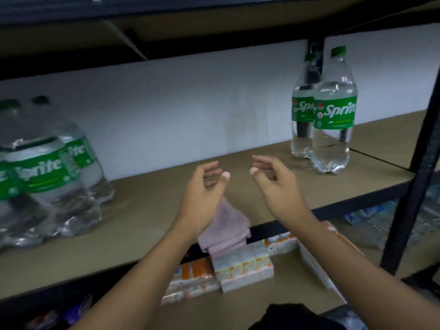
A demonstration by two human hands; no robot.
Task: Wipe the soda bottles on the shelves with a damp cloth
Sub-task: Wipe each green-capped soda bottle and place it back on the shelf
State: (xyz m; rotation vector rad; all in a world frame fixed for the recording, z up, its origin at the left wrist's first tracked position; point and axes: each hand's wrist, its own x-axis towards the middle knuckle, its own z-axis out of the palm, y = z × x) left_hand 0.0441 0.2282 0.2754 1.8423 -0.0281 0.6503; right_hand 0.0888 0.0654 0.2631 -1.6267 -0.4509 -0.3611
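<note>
Hands [202,198] hover near two filled Sprite bottles [333,129].

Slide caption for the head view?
Empty left hand and right hand hover over shelf holding pink cloth and two upright Sprite bottles.

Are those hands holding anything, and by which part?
Nothing is held. The left hand and right hand are empty; the pink cloth lies loose on the shelf.
</note>
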